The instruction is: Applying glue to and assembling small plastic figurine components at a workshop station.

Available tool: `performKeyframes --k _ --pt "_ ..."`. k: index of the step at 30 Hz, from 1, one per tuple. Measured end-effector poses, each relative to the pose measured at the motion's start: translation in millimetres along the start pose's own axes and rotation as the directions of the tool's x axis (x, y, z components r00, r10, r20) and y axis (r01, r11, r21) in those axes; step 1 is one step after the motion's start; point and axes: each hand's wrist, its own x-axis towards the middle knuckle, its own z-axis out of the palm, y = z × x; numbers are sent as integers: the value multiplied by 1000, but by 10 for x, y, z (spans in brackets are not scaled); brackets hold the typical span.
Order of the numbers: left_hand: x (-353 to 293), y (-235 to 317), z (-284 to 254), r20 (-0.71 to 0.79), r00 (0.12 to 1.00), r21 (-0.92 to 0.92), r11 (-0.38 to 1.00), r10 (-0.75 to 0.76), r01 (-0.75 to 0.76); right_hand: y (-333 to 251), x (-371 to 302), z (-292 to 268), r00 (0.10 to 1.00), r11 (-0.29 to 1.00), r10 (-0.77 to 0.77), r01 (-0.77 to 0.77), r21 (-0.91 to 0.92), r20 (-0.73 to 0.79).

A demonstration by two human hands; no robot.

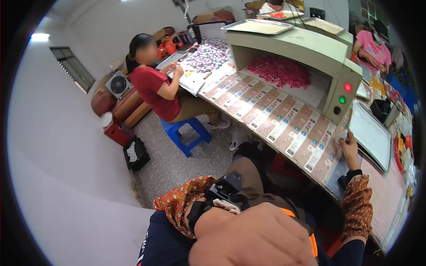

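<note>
My left hand (pixel 253 235) is very close at the bottom, with its back showing and its fingers hidden. A wrist strap with a black device (pixel 224 188) sits behind it. On the right, my right hand (pixel 350 150) is at the table, between a beige box-shaped machine (pixel 341 71) and a metal tray (pixel 372 137). Its fingers are curled together around something small and pale that I cannot make out. The machine has a red light, a green light and a black knob. Inside its opening lies a heap of pink-red pieces (pixel 279 72).
A patterned tabletop (pixel 275 117) runs from the machine's opening. At its far left, a person in a red shirt (pixel 155 88) sits on a blue stool (pixel 184 135) beside a pile of small wrapped pieces (pixel 208 57). Another person in pink (pixel 375 46) is at the far right.
</note>
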Motion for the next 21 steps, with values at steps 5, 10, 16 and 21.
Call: performKeyframes --k 5,10,16,21 --pt "260 22 -353 247 957 -37 985 -152 166 170 153 45 998 995 -61 63 74 -28" --pt "290 230 -964 346 870 217 932 -352 290 78 51 126 997 986 -60 53 159 40" --pt "5 48 -2354 42 662 782 436 -749 445 -526 -534 -31 967 974 163 -189 123 197" --pt "-268 -376 -3681 -273 497 850 36 -824 526 -340 -574 112 981 971 174 -186 152 89"
